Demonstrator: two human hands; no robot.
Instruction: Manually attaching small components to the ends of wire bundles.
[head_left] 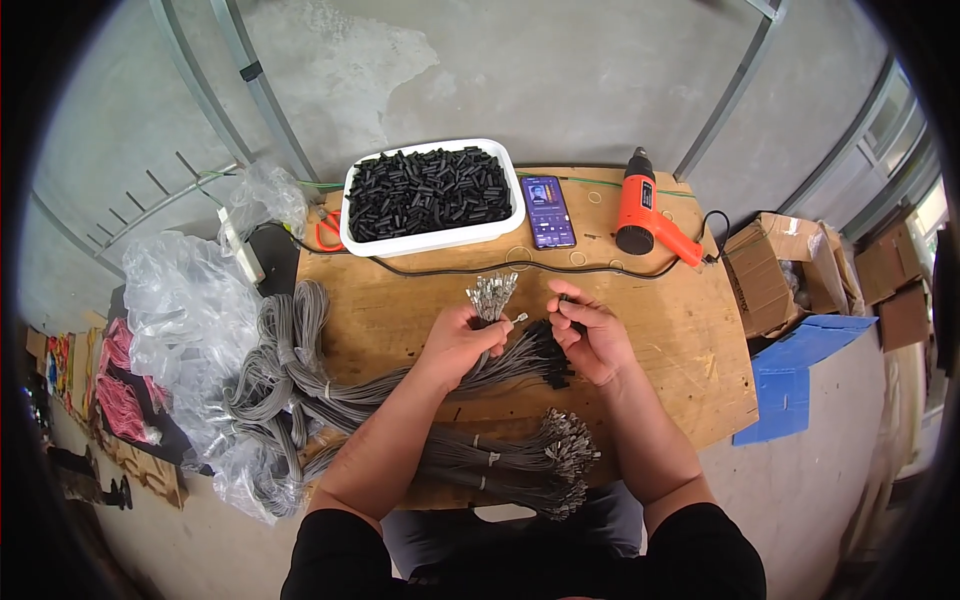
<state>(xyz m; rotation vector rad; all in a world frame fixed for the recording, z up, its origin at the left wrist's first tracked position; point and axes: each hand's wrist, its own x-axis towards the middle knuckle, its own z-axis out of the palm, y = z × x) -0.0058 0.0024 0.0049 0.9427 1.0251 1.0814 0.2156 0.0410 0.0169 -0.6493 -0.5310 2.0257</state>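
Observation:
My left hand [452, 345] is closed around a bunch of grey wires whose crimped metal terminals [492, 294] stand up above the fingers. One terminal sticks out sideways toward my right hand [595, 340]. Thumb and fingers of that right hand pinch a short black sleeve [567, 299], partly hidden by the fingertips. Below and between the hands, grey wires fan out to ends covered with black sleeves [548, 358]. Nearer to me lie tied bundles of grey wire [465, 455] with bare metal terminals [570, 450].
A white tray [440, 243] full of black sleeves stands at the back of the wooden table [690, 340]. Beside it are a phone [549, 212] and a red heat gun [637, 205]. A black cable [480, 267] crosses the table. Plastic bags [185, 300] lie left, cardboard boxes [765, 270] right.

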